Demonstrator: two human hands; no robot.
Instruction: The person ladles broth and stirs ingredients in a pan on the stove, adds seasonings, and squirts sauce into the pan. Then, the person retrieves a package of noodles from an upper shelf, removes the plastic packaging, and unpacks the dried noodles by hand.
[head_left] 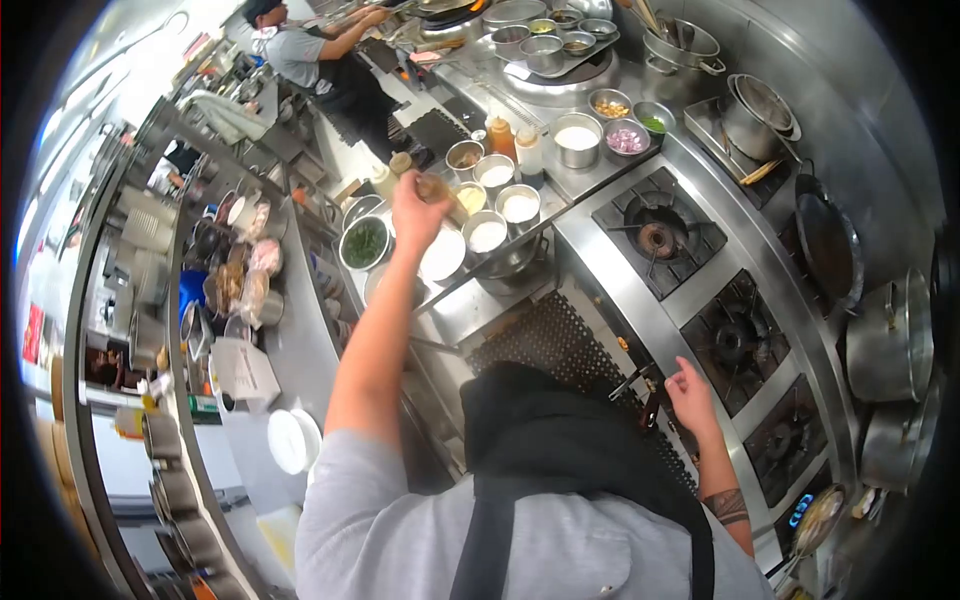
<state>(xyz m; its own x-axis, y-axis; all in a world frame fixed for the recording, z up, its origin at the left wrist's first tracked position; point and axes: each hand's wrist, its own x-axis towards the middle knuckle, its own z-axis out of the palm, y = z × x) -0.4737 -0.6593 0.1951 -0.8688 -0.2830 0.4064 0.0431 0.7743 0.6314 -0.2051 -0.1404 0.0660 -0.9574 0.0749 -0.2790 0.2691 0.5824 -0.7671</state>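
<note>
My left hand [418,212] reaches over a cluster of ingredient containers, fingers closed around a clear squeeze bottle [436,192] with brownish contents, partly blurred and covered by the hand. Close by stand a pale bottle [381,180], an orange sauce bottle [501,138] and a clear bottle [529,153]. A metal container of chopped greens [365,243] lies left of this hand; tins of white powder or grains [486,236] sit to its right. Low beside the front edge of the stove, my right hand [690,395] is empty, its fingers apart and slightly bent.
Several gas burners [735,338] run along the stove on the right; a blue flame burns under a pan [820,520]. Large pots [888,340] line the wall. A perforated black mat [545,345] covers the floor. Another person [310,70] works at the far left.
</note>
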